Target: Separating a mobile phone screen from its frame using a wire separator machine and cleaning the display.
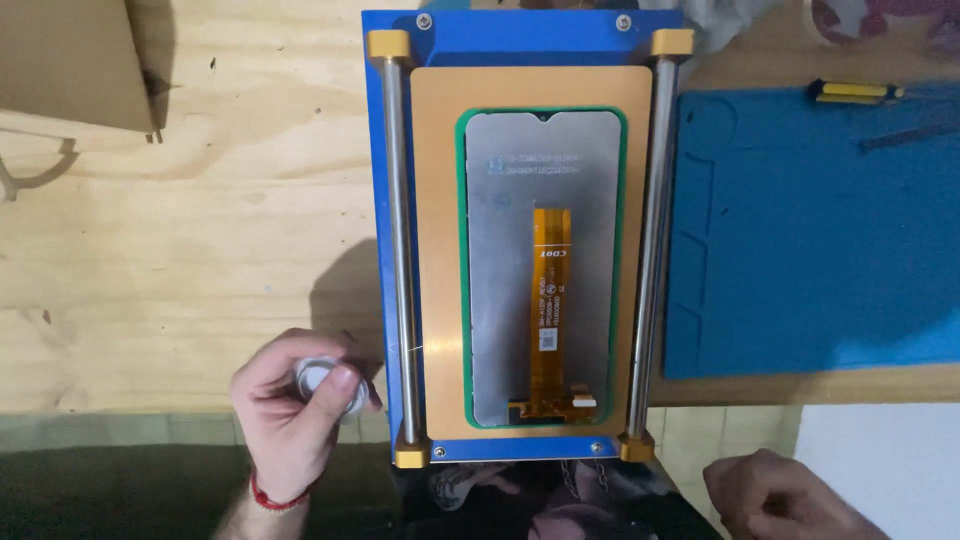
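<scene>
Left hand [290, 415] around seemingly white spool [325, 378]

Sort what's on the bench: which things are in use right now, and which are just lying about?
In use:
- left hand pinching a small silvery spool
- blue fixture holding the phone screen panel face down, orange flex cable on top

Lying about:
- blue mat
- yellow screwdriver
- cardboard
- right hand, idle

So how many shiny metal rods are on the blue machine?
2. One metal rod runs down the left side of the blue machine, near the left hand. The other rod runs down the right side, beside the blue mat. None seem hidden.
</scene>
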